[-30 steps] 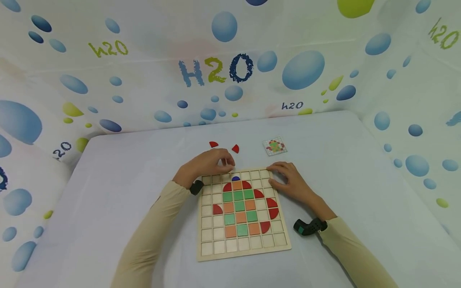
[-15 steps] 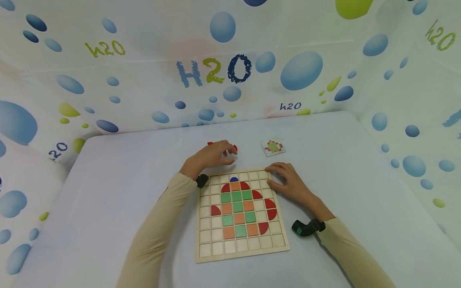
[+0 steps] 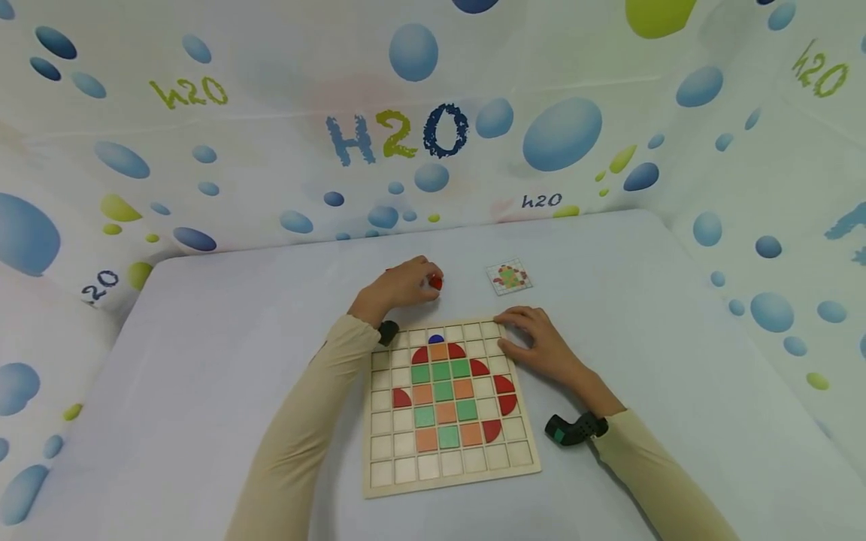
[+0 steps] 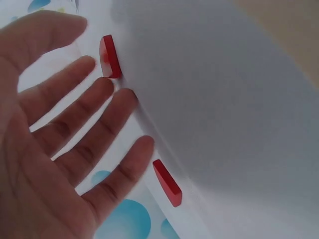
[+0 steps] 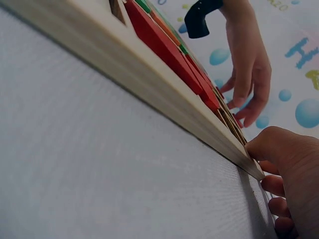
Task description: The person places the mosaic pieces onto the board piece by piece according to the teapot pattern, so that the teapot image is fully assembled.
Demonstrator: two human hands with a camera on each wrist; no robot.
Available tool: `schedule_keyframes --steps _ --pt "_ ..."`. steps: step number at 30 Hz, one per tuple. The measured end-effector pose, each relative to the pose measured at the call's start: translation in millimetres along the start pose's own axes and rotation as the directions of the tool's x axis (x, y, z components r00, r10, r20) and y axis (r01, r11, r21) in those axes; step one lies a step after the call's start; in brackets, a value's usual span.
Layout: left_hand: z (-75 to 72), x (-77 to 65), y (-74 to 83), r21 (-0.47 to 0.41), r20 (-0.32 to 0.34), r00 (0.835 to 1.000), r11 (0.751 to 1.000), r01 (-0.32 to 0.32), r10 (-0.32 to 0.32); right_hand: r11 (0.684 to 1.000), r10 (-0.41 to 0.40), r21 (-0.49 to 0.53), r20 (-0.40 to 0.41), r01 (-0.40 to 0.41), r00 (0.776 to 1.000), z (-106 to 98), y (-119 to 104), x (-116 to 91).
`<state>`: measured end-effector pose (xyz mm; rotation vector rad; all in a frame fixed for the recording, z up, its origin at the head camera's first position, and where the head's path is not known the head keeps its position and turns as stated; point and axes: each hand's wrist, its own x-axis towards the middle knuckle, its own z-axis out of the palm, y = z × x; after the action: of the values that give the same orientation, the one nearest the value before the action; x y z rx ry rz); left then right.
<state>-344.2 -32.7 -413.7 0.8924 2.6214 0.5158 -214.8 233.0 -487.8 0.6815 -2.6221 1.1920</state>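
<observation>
My left hand (image 3: 399,285) is over the table behind the wooden grid board (image 3: 428,467). In the left wrist view its fingers are spread, and a red quarter-circle tile (image 4: 113,57) stands just beyond the thumb and index fingertips. A second red tile (image 4: 168,184) lies past the little finger; the hand mostly hides it in the head view. My right hand (image 3: 546,346) holds the board at its far right corner, thumb on the side edge and fingers at the corner. Green, orange and red tiles and a blue half-circle (image 3: 436,339) sit in the board's cells.
A small pattern card (image 3: 510,277) lies behind the board, right of the left hand. White cloth covers the table (image 3: 237,330), and a white sheet printed with blue drops (image 3: 561,135) rises behind it. A dark device is strapped on each wrist.
My left hand has moved away from the board's far edge toward the red tiles, and one tile now shows between its thumb and fingers. The right hand stays at the board's corner.
</observation>
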Motion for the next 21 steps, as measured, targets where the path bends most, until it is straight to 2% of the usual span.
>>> schedule_keyframes --steps 6,21 --pt "3.5 5.7 1.4 0.096 0.008 1.0 0.995 0.011 -0.011 1.0 0.001 -0.004 0.009 -0.001 1.0 2.1 0.4 -1.0" --pt "4.1 15.1 10.9 0.199 -0.028 0.998 0.977 0.069 -0.065 1.0 0.01 -0.021 0.011 -0.01 1.0 -0.5 1.8 -0.4"
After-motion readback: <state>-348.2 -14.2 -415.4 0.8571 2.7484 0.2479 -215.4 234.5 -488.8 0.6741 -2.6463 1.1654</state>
